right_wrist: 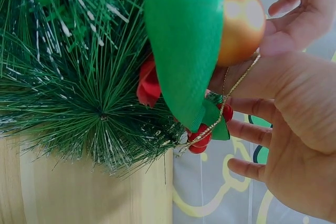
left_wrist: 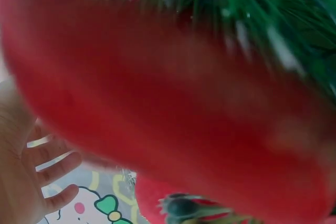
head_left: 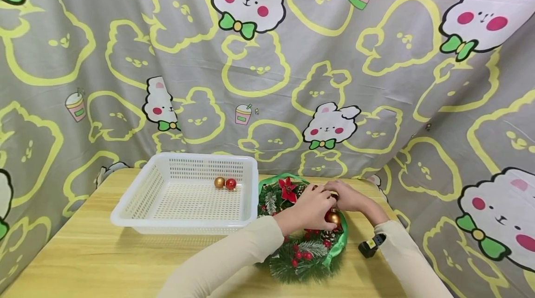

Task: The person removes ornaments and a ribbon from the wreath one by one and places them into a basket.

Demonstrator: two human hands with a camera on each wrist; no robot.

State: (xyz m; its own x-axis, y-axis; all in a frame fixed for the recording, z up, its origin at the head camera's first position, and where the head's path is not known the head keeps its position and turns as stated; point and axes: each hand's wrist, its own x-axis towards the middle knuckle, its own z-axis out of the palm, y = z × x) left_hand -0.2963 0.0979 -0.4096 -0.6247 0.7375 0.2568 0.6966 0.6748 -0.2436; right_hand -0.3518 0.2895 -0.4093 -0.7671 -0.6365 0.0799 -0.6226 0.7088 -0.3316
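Both hands on Xmas wreath [head_left: 307, 247], right hand [head_left: 349, 198] fingers pinching gold bauble [right_wrist: 240, 22], left hand [head_left: 309, 210] fingers spread, by white basket [head_left: 138, 217].

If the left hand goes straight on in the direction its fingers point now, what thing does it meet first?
Probably the right hand. The left hand points rightward across the wreath, and both hands already meet around a gold ball there. Depth is unclear, so that ball could come first.

A white basket [head_left: 138, 214] holding a gold ball [head_left: 219, 182] and red ball [head_left: 231, 184] sits on the wooden table [head_left: 83, 261].
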